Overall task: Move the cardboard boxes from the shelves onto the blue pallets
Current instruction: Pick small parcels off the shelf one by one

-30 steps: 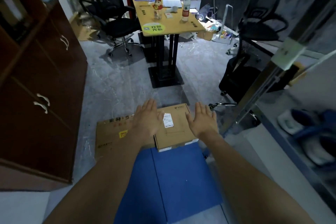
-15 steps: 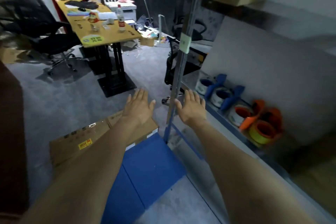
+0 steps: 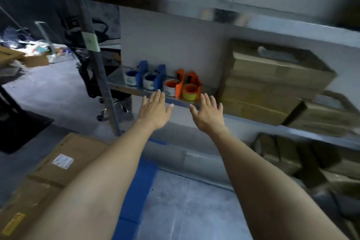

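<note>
Left hand [image 3: 155, 110], right hand [image 3: 209, 113] now by shelf [image 3: 124, 89] — fingers [image 3: 158, 97] straight, empty — boxes [image 3: 272, 84] along it.

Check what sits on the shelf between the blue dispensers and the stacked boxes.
Two orange tape dispensers, one holding a yellow roll; the head view shows it.

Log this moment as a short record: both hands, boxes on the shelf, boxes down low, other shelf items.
left hand: open, fingers straight, holding nothing
right hand: open, holding nothing
shelf boxes: stacked on the shelf, right of both hands
low boxes: lower left, beside the blue pallet
tape dispensers: blue and orange, on the shelf beyond the hands
</note>
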Action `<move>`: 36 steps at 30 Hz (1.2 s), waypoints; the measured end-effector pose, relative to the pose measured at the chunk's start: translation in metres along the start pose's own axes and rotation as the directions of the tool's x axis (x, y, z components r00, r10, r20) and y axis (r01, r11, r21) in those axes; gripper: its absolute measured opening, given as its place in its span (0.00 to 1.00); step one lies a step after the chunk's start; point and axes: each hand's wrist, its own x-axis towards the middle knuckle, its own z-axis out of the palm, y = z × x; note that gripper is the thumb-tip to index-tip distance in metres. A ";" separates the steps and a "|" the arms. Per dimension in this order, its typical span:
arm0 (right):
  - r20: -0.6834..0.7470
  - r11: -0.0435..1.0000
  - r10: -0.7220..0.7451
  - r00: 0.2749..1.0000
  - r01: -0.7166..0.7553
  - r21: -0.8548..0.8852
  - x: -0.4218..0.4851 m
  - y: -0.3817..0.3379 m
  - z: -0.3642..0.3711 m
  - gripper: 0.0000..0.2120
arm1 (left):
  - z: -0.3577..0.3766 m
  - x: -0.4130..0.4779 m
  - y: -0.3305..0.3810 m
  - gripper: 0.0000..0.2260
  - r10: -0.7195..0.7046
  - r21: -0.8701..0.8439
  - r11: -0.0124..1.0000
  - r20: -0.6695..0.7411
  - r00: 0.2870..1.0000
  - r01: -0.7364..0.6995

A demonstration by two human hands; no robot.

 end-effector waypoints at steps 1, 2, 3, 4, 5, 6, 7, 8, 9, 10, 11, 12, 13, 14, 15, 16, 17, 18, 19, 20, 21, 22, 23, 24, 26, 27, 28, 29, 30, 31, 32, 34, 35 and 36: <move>-0.013 0.999 0.044 0.999 -0.044 -0.003 -0.010 0.018 -0.006 0.33 | 0.003 0.000 0.018 0.29 0.047 0.008 0.999 0.001 0.999 -0.047; -0.030 0.996 0.093 0.995 -0.093 -0.010 -0.022 0.038 -0.012 0.33 | 0.006 -0.001 0.039 0.29 0.098 0.013 0.995 0.003 0.995 -0.098; -0.048 0.990 0.140 0.989 -0.141 -0.017 -0.034 0.058 -0.019 0.33 | 0.009 -0.001 0.060 0.29 0.146 0.014 0.989 0.005 0.989 -0.146; -0.067 0.982 0.186 0.980 -0.188 -0.025 -0.046 0.078 -0.025 0.33 | 0.011 -0.002 0.082 0.30 0.192 0.013 0.981 0.008 0.981 -0.192; -0.082 0.972 0.231 0.970 -0.234 -0.029 -0.058 0.099 -0.031 0.33 | 0.015 -0.004 0.105 0.30 0.237 0.010 0.971 0.011 0.971 -0.238; -0.097 0.960 0.274 0.957 -0.278 -0.030 -0.071 0.119 -0.037 0.33 | 0.018 -0.006 0.129 0.29 0.283 0.005 0.959 0.016 0.959 -0.283; -0.112 0.947 0.316 0.942 -0.321 -0.028 -0.085 0.140 -0.043 0.33 | 0.022 -0.009 0.154 0.29 0.327 -0.002 0.945 0.024 0.945 -0.328; -0.125 0.932 0.357 0.926 -0.363 -0.025 -0.098 0.161 -0.049 0.33 | 0.026 -0.012 0.179 0.29 0.370 -0.009 0.929 0.032 0.928 -0.370; -0.137 0.914 0.400 0.906 -0.406 -0.018 -0.112 0.183 -0.055 0.33 | 0.030 -0.016 0.203 0.30 0.413 -0.014 0.911 0.040 0.910 -0.413; -0.146 0.893 0.444 0.884 -0.450 -0.008 -0.127 0.204 -0.061 0.33 | 0.034 -0.021 0.228 0.30 0.456 -0.019 0.890 0.050 0.889 -0.456; -0.157 0.872 0.484 0.861 -0.490 0.000 -0.142 0.226 -0.068 0.33 | 0.039 -0.026 0.253 0.30 0.497 -0.024 0.868 0.061 0.866 -0.497; -0.173 0.849 0.521 0.836 -0.529 0.004 -0.159 0.249 -0.074 0.33 | 0.044 -0.032 0.277 0.29 0.538 -0.029 0.843 0.069 0.840 -0.537; -0.191 0.824 0.557 0.808 -0.567 0.004 -0.176 0.271 -0.081 0.33 | 0.048 -0.038 0.302 0.29 0.577 -0.033 0.816 0.075 0.813 -0.577; -0.204 0.796 0.593 0.779 -0.605 0.006 -0.194 0.293 -0.087 0.33 | 0.052 -0.044 0.326 0.29 0.613 -0.040 0.790 0.078 0.786 -0.612; -0.213 0.767 0.628 0.748 -0.641 0.010 -0.212 0.314 -0.094 0.33 | 0.056 -0.051 0.350 0.29 0.644 -0.048 0.765 0.081 0.761 -0.642; -0.221 0.740 0.659 0.719 -0.673 0.015 -0.230 0.334 -0.100 0.33 | 0.060 -0.059 0.373 0.29 0.669 -0.054 0.743 0.082 0.739 -0.667; -0.232 0.714 0.684 0.691 -0.700 0.021 -0.249 0.353 -0.106 0.33 | 0.065 -0.067 0.395 0.29 0.691 -0.059 0.723 0.083 0.718 -0.688; -0.243 0.689 0.707 0.664 -0.724 0.027 -0.266 0.371 -0.112 0.33 | 0.070 -0.075 0.417 0.29 0.712 -0.063 0.702 0.085 0.697 -0.709; -0.253 0.663 0.730 0.635 -0.748 0.034 -0.284 0.387 -0.117 0.33 | 0.074 -0.084 0.439 0.29 0.731 -0.063 0.682 0.088 0.677 -0.729; -0.262 0.634 0.753 0.604 -0.772 0.044 -0.300 0.402 -0.122 0.33 | 0.078 -0.093 0.459 0.29 0.749 -0.061 0.662 0.094 0.656 -0.747; -0.269 0.606 0.774 0.573 -0.793 0.053 -0.316 0.416 -0.127 0.33 | 0.082 -0.102 0.477 0.29 0.766 -0.061 0.641 0.098 0.635 -0.765; -0.276 0.579 0.793 0.543 -0.813 0.064 -0.331 0.428 -0.131 0.33 | 0.086 -0.111 0.495 0.29 0.783 -0.066 0.621 0.101 0.613 -0.781; -0.287 0.554 0.808 0.515 -0.830 0.071 -0.345 0.439 -0.135 0.32 | 0.089 -0.119 0.511 0.29 0.798 -0.071 0.601 0.103 0.593 -0.796; -0.301 0.530 0.819 0.488 -0.845 0.074 -0.358 0.451 -0.138 0.31 | 0.092 -0.125 0.526 0.29 0.811 -0.072 0.583 0.104 0.575 -0.809; -0.314 0.483 0.843 0.437 -0.871 0.083 -0.380 0.470 -0.142 0.30 | 0.100 -0.135 0.553 0.29 0.837 -0.067 0.543 0.114 0.535 -0.837; -0.317 0.460 0.853 0.414 -0.884 0.085 -0.388 0.478 -0.143 0.31 | 0.104 -0.139 0.566 0.30 0.851 -0.067 0.521 0.121 0.511 -0.851; -0.319 0.438 0.863 0.391 -0.895 0.088 -0.396 0.488 -0.143 0.32 | 0.108 -0.141 0.578 0.30 0.863 -0.070 0.499 0.129 0.488 -0.864; -0.317 0.414 0.875 0.366 -0.905 0.096 -0.403 0.496 -0.143 0.32 | 0.112 -0.143 0.590 0.30 0.874 -0.072 0.479 0.136 0.467 -0.875; -0.312 0.389 0.887 0.341 -0.915 0.107 -0.409 0.504 -0.143 0.32 | 0.116 -0.144 0.601 0.30 0.883 -0.072 0.460 0.142 0.447 -0.885; -0.308 0.368 0.896 0.319 -0.923 0.113 -0.415 0.512 -0.141 0.31 | 0.120 -0.144 0.613 0.29 0.892 -0.072 0.441 0.144 0.429 -0.894; -0.309 0.348 0.903 0.299 -0.930 0.118 -0.419 0.521 -0.140 0.31 | 0.124 -0.144 0.625 0.29 0.900 -0.074 0.423 0.145 0.410 -0.903; -0.314 0.304 0.915 0.252 -0.944 0.128 -0.425 0.539 -0.138 0.30 | 0.133 -0.139 0.650 0.29 0.916 -0.079 0.388 0.143 0.374 -0.918; -0.312 0.280 0.923 0.226 -0.950 0.138 -0.426 0.547 -0.138 0.29 | 0.137 -0.134 0.662 0.29 0.923 -0.083 0.371 0.142 0.357 -0.925; -0.308 0.256 0.930 0.202 -0.955 0.147 -0.427 0.556 -0.138 0.29 | 0.141 -0.129 0.675 0.29 0.930 -0.083 0.353 0.140 0.340 -0.932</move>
